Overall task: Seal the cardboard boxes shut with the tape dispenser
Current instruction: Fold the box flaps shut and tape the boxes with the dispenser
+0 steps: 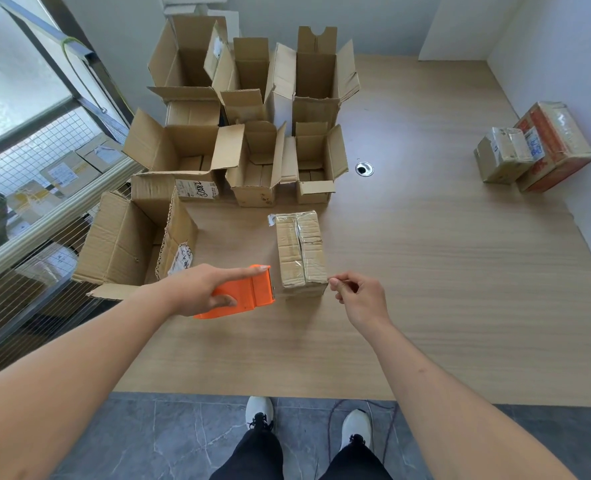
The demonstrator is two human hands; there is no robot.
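Observation:
A small closed cardboard box (300,250) lies on the wooden table (425,271), clear tape running along its top seam. My left hand (202,287) grips the orange tape dispenser (244,295) just left of the box's near end, index finger stretched along its top. My right hand (356,296) pinches the free end of a clear tape strip at the box's near right corner. The strip spans across the box's near end between the dispenser and my fingers.
Several open cardboard boxes (252,126) crowd the table's back left. Two taped boxes (533,150) sit at the far right by the wall. A round cable hole (364,168) is mid-table. A mesh shelf with parcels (45,188) stands on the left.

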